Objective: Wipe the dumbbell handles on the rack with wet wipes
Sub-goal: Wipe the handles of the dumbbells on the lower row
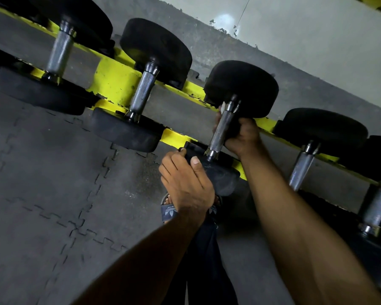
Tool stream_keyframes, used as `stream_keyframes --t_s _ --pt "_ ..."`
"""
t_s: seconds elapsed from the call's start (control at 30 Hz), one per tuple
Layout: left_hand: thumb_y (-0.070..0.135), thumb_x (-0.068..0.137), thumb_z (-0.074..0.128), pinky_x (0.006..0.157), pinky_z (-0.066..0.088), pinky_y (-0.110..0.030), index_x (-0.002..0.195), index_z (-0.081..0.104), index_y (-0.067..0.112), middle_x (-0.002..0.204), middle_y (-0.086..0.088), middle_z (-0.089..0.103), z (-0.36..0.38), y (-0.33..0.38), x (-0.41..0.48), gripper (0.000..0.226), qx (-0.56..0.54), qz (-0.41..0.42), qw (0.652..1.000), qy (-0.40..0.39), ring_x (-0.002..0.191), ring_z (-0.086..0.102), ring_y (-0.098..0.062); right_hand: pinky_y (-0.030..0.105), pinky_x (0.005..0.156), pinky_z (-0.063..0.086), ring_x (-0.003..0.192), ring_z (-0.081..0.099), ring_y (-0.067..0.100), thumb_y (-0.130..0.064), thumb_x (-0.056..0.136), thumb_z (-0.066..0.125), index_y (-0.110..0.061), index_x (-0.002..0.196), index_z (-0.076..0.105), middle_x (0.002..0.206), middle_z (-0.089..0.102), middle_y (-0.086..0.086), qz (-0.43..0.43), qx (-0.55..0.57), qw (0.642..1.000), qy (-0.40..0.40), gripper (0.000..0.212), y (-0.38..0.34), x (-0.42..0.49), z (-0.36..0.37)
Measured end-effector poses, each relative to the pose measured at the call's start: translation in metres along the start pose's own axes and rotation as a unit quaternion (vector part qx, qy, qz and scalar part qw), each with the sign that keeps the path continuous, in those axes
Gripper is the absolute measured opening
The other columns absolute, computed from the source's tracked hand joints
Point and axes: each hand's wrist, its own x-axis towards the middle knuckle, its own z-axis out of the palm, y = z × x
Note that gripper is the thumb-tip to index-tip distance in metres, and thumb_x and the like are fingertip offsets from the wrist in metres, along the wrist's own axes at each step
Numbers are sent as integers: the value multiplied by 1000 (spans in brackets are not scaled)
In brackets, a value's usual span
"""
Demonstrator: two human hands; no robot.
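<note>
Head: next dumbbell (301, 166) beside right hand (242, 137)

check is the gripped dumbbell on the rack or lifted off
On the rack: the dumbbell rests across the yellow rails, level with its neighbours; right hand grips its handle.

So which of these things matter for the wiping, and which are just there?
Job: dumbbell handle, gripped by right hand; white scrap, likely the wipe; near weight head, held by left hand; other handles; yellow rack.
Just there: floor mats; wall; sandal.
</note>
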Motion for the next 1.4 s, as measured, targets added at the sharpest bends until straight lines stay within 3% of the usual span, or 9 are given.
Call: stream_keyframes --t_s 0.1,0.23,0.33,0.4,0.5,0.73,0.97,1.17,1.4 --pt "38 102 24 84 37 -38 109 50 10 112 -9 47 1 0 0 39 -6 5 1000 4 98 44 -23 33 69 54 77 64 21 -6 91 58 -10 95 65 88 67 8 -57 -41 994 86 10 0 -6 -9" --pt "40 102 23 84 35 -35 109 50 10 111 -9 47 1 1 0 41 -6 1 1000 7 97 43 -23 36 72 59 75 68 21 10 71 78 -9 80 70 76 71 3 -344 -136 916 157 22 16 -21 -7" --pt "40 102 22 84 32 -32 109 51 10 109 -8 47 0 1 0 42 -2 5 1000 14 96 43 -22 36 75 57 81 70 20 -7 72 80 -14 83 75 83 74 1 -518 -336 773 148 14 27 -28 -11" --pt "40 102 22 83 34 -34 108 51 10 109 -8 47 1 1 0 42 -4 2 1000 14 96 42 -22 28 69 51 84 68 22 -15 78 77 -21 88 76 88 75 -1 -593 -496 618 142 12 23 -30 -12" --pt "40 102 23 84 36 -36 109 50 9 111 -8 47 1 1 0 42 -6 -4 1000 10 97 43 -23 26 58 41 80 68 23 -20 91 59 -23 99 67 86 72 -2 -555 -717 403 127 11 19 -33 0" --pt "40 102 23 86 40 -45 110 48 11 114 -9 46 -1 0 0 40 -4 -5 1000 -7 100 44 -25 30 62 39 86 66 36 -12 87 60 -15 84 62 91 67 10 -360 -874 322 -53 5 14 -51 14" --pt "41 101 21 85 40 -43 109 47 10 114 -10 46 -1 0 0 41 3 -4 1000 -14 99 43 -24 33 81 53 105 66 25 -16 93 61 -21 106 68 114 70 -2 -463 -806 369 1 16 -16 -55 10" --pt "40 101 23 86 38 -42 112 50 6 114 -11 47 -1 2 0 45 -1 -10 1000 -15 99 43 -25 26 74 46 95 63 13 -27 84 72 -27 96 73 104 72 -12 -454 -760 454 -104 12 -1 -64 -18" --pt "38 100 26 86 37 -41 112 51 8 114 -10 48 -2 1 1 41 -7 1 1000 -10 101 44 -25 24 74 54 83 67 2 -14 78 79 -27 90 70 87 70 -16 -392 -538 745 45 20 20 -70 -35"
